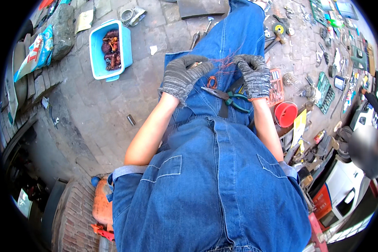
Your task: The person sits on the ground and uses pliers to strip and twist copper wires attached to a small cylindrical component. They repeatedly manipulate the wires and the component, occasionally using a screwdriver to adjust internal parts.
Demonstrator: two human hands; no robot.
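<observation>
While left hand (185, 73) and right hand (255, 75), fingers curled, pinch splayed wires (225, 64), coil (212, 82) at their 7 o'clock looks bundled, wires apparently unfinished.

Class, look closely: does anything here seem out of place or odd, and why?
Two things: thin reddish wires between the left hand and right hand splay loosely rather than lying neatly; a small dark cylinder lies alone on the paving, perhaps dropped there.

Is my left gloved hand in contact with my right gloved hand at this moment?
Apart. The head view shows a gap between the left hand and the right hand, with blue denim and thin reddish wires visible there.
</observation>
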